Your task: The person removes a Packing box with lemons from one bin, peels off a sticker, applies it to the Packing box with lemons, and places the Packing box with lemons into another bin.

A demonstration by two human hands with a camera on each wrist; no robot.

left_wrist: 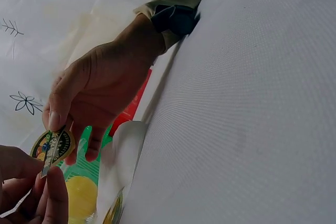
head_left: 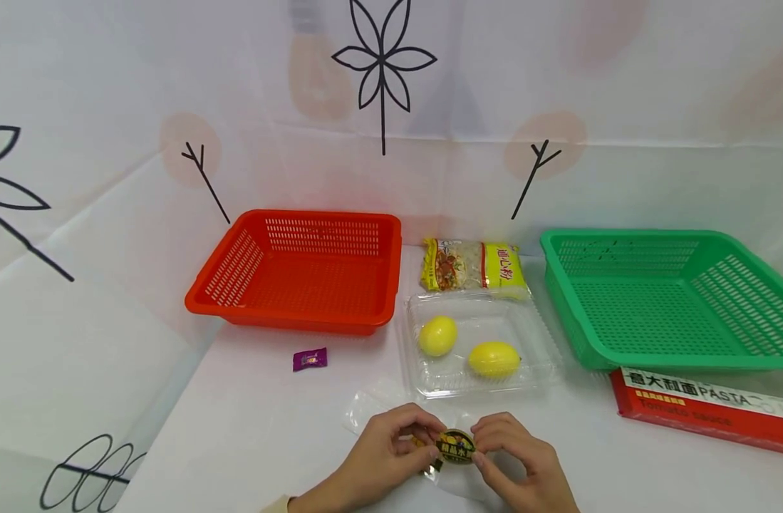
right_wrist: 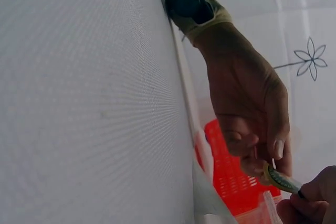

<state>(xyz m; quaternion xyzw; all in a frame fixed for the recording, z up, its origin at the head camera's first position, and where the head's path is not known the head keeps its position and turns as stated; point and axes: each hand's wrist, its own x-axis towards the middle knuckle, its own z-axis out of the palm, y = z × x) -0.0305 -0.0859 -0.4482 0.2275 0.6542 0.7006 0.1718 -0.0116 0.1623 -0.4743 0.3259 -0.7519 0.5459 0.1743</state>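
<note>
An oval black-and-gold fruit label [head_left: 456, 447] with Chinese characters is held between both hands, low in the head view. My left hand [head_left: 387, 449] pinches its left edge between thumb and fingers, and another black-and-gold piece pokes out beneath that thumb. On the opposite edge, the right hand [head_left: 526, 459] pinches with its thumb and fingertips. Under both hands lies a crumpled clear plastic bag [head_left: 364, 407]. Just beyond is a clear plastic box [head_left: 423, 388] with two yellow lemons [head_left: 438, 336] inside. In the left wrist view, the label [left_wrist: 64, 142] appears folded or doubled at the left fingers.
A red basket [head_left: 288, 319] stands back left, with a small purple wrapped candy [head_left: 310, 359] in front. A yellow pasta packet [head_left: 471, 265] lies behind the box. At right, a green basket [head_left: 680, 360] sits behind a red pasta box [head_left: 712, 413], overlapping it in the head view.
</note>
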